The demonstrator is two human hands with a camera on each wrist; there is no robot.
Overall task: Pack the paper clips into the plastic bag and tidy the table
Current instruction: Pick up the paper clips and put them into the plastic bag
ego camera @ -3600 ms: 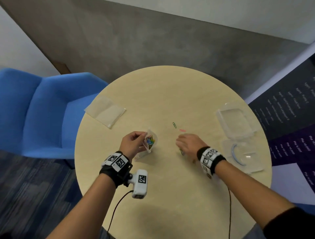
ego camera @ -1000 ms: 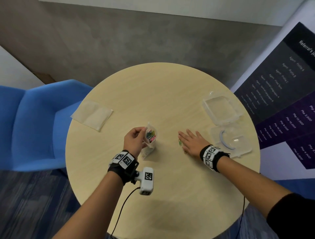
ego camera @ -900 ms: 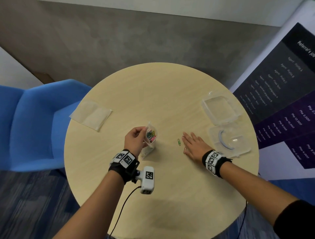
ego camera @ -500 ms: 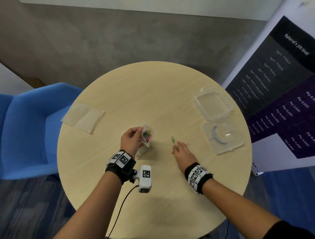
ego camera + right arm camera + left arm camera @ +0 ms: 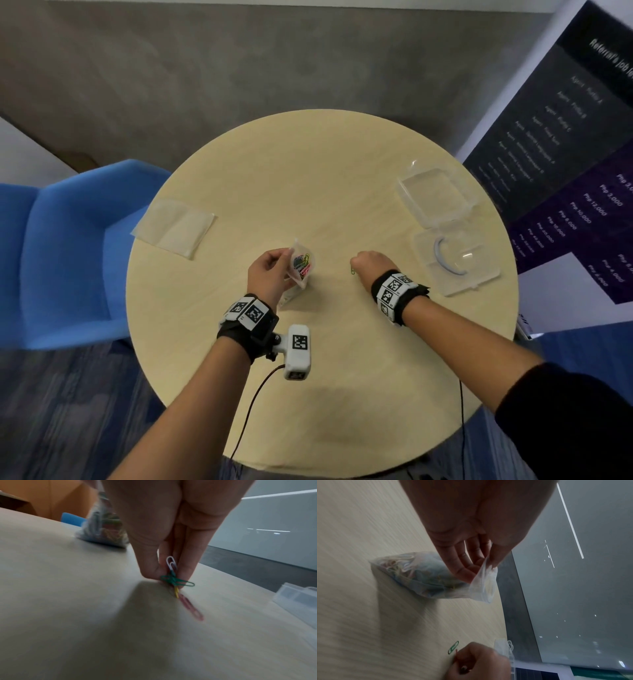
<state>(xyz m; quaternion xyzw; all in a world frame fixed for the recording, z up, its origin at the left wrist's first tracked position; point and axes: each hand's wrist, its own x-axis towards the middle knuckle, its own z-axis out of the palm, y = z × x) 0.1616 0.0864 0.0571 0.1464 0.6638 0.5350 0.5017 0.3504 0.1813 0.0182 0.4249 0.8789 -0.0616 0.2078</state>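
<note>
A small clear plastic bag (image 5: pixel 302 265) stuffed with coloured paper clips stands on the round table (image 5: pixel 325 164). My left hand (image 5: pixel 286 255) pinches its open top edge, and the left wrist view shows my fingers (image 5: pixel 465 569) at the bag's (image 5: pixel 423 577) mouth. To the right, my right hand (image 5: pixel 354 266) is curled, fingertips down on the table. In the right wrist view it (image 5: pixel 169 577) pinches a white, a green and a yellow paper clip (image 5: pixel 173 573). A red paper clip (image 5: pixel 192 608) lies on the table just under them. One green clip (image 5: pixel 453 647) shows beside the right hand.
A flat stack of empty plastic bags (image 5: pixel 174 228) lies at the table's left. At the right sits an open clear plastic case, lid (image 5: pixel 435 197) and base (image 5: pixel 455 263) with a blue curved piece inside. A blue chair (image 5: pixel 68 253) stands left, a dark banner (image 5: pixel 565 164) right.
My right hand lay flat on the table dragging loose clips toward me; now its fingers are curled and pinch several of them. The left hand still holds the bag in the same spot.
</note>
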